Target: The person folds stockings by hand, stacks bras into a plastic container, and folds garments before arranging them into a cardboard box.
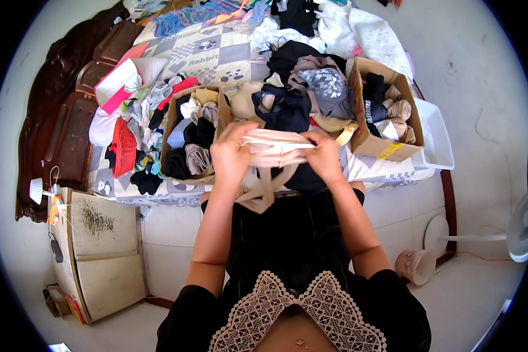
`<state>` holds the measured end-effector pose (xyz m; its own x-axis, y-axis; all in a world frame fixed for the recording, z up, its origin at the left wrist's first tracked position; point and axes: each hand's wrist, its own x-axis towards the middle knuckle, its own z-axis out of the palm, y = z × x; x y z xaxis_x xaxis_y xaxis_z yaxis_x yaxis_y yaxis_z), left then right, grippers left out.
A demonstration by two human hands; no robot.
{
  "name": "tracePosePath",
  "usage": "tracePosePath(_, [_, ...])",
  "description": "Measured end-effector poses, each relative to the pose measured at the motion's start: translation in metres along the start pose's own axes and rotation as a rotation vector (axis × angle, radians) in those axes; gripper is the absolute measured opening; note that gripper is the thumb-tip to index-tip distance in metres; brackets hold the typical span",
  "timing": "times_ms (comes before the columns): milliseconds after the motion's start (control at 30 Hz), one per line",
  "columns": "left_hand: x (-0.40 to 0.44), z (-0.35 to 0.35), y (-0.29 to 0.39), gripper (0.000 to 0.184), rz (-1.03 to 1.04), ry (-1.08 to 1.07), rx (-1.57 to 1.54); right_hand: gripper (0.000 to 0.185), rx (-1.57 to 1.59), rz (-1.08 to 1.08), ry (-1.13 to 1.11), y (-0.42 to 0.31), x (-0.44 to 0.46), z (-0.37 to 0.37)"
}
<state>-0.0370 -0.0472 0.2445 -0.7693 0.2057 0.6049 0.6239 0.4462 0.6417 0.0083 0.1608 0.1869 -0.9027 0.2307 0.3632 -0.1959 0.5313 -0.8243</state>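
A beige bra is stretched between my two hands, above the edge of the bed. My left hand grips its left end with the fingers closed. The other end is pinched in my right hand. Loose beige straps dangle below it, toward my lap. Just beyond my hands lies a heap of bras, among them a navy one and a grey patterned one. Beside my left hand stands a cardboard box of folded clothes. A second cardboard box with rolled garments is beyond my right hand.
Small clothes and a red basket spread over the left of the bed. A clear plastic bin is behind the right box. A cabinet stands at left; a white fan and a round bin are at right.
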Motion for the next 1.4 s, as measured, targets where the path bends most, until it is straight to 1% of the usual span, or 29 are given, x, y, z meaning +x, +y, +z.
tracePosePath(67, [0.001, -0.006, -0.011, 0.035, 0.004, 0.050, 0.122, 0.027, -0.074, -0.021, 0.064, 0.002, 0.005, -0.009])
tracePosePath(167, [0.003, -0.009, -0.017, 0.033, -0.135, 0.036, 0.223, 0.023, -0.212, 0.038, 0.121, -0.002, 0.013, -0.023])
tracePosePath(233, [0.007, -0.011, -0.016, 0.034, -0.189, -0.031, 0.247, 0.017, -0.051, 0.164, -0.036, 0.013, 0.020, -0.026])
tracePosePath(267, [0.010, -0.010, -0.018, 0.034, -0.191, -0.028, 0.245, 0.014, 0.333, 0.192, -0.118, 0.021, 0.024, -0.027])
tracePosePath(300, [0.015, -0.011, -0.023, 0.033, -0.357, -0.171, -0.112, 0.014, 0.332, 0.184, -0.126, 0.004, 0.028, -0.033])
tracePosePath(333, [0.019, -0.011, -0.026, 0.032, -0.513, -0.318, -0.476, 0.016, 0.738, 0.405, -0.223, -0.025, 0.032, -0.046])
tracePosePath(367, [0.024, -0.014, -0.023, 0.032, -0.513, -0.314, -0.476, 0.018, 1.145, 0.627, -0.317, -0.041, 0.034, -0.054])
tracePosePath(400, [0.031, -0.020, -0.016, 0.034, -0.707, -0.436, -0.796, 0.022, 1.255, 0.599, -0.454, -0.045, 0.038, -0.058])
tracePosePath(433, [0.037, -0.025, -0.009, 0.038, -0.895, -0.558, -1.119, 0.022, 1.254, 0.596, -0.455, -0.050, 0.043, -0.062])
tracePosePath(467, [0.042, -0.026, -0.005, 0.049, -0.854, -0.636, -1.149, 0.024, 1.371, 0.623, -0.492, -0.057, 0.047, -0.068])
tracePosePath(500, [0.046, -0.029, -0.001, 0.049, -0.849, -0.635, -1.150, 0.025, 1.488, 0.650, -0.530, -0.066, 0.050, -0.073])
tracePosePath(567, [0.053, -0.036, 0.006, 0.053, -0.836, -0.732, -1.269, 0.018, 1.407, 0.607, -0.539, -0.075, 0.057, -0.078])
tracePosePath(633, [0.058, -0.041, 0.007, 0.055, -0.803, -0.769, -1.249, 0.008, 1.118, 0.471, -0.452, -0.081, 0.064, -0.080])
tracePosePath(700, [0.061, -0.040, -0.001, 0.053, -0.673, -0.679, -0.798, 0.013, 0.976, 0.424, -0.433, -0.081, 0.071, -0.085])
tracePosePath(733, [0.063, -0.038, -0.002, 0.042, -0.534, -0.561, -0.636, 0.018, 0.686, 0.221, -0.318, -0.070, 0.078, -0.083])
tracePosePath(767, [0.066, -0.039, -0.002, 0.042, -0.531, -0.556, -0.637, 0.023, 0.394, 0.021, -0.201, -0.062, 0.085, -0.081])
tracePosePath(800, [0.071, -0.042, 0.009, 0.036, -0.372, -0.371, -0.146, 0.026, 0.088, -0.127, -0.043, -0.062, 0.089, -0.081])
tracePosePath(833, [0.075, -0.043, 0.014, 0.030, -0.203, -0.174, 0.336, 0.026, 0.086, -0.131, -0.044, -0.063, 0.092, -0.079])
tracePosePath(900, [0.087, -0.043, 0.012, 0.025, -0.172, -0.073, 0.338, 0.031, -0.065, -0.011, 0.052, -0.066, 0.097, -0.074])
tracePosePath(967, [0.100, -0.047, 0.014, 0.028, -0.207, -0.018, 0.495, 0.036, -0.066, -0.044, 0.068, -0.063, 0.105, -0.071])
tracePosePath(1067, [0.112, -0.055, 0.024, 0.027, -0.172, -0.012, 0.578, 0.037, 0.077, 0.174, -0.062, -0.077, 0.110, -0.073])
tracePosePath(1133, [0.118, -0.058, 0.034, 0.027, -0.151, -0.011, 0.648, 0.036, 0.130, 0.153, -0.093, -0.083, 0.111, -0.073])
tracePosePath(1167, [0.121, -0.059, 0.036, 0.027, -0.151, -0.007, 0.649, 0.036, 0.182, 0.140, -0.121, -0.086, 0.112, -0.073])
tracePosePath(1233, [0.128, -0.060, 0.037, 0.029, -0.308, -0.125, 0.084, 0.033, 0.157, 0.180, -0.137, -0.103, 0.110, -0.073])
tracePosePath(1267, [0.133, -0.050, 0.016, 0.029, -0.310, -0.151, -0.121, 0.033, 0.174, 0.166, -0.189, -0.109, 0.110, -0.073])
tracePosePath(1300, [0.133, -0.050, 0.022, 0.029, -0.309, -0.150, -0.121, 0.035, 0.191, 0.151, -0.241, -0.112, 0.110, -0.074])
tracePosePath(1333, [0.132, -0.049, 0.031, 0.027, -0.419, -0.203, -0.313, 0.035, 0.191, 0.150, -0.240, -0.111, 0.112, -0.074])
tracePosePath(1367, [0.131, -0.047, 0.038, 0.025, -0.526, -0.256, -0.506, 0.036, 0.013, 0.044, -0.289, -0.111, 0.115, -0.074])
tracePosePath(1400, [0.130, -0.043, 0.038, 0.023, -0.429, -0.315, -0.547, 0.039, -0.166, -0.062, -0.335, -0.114, 0.116, -0.075])
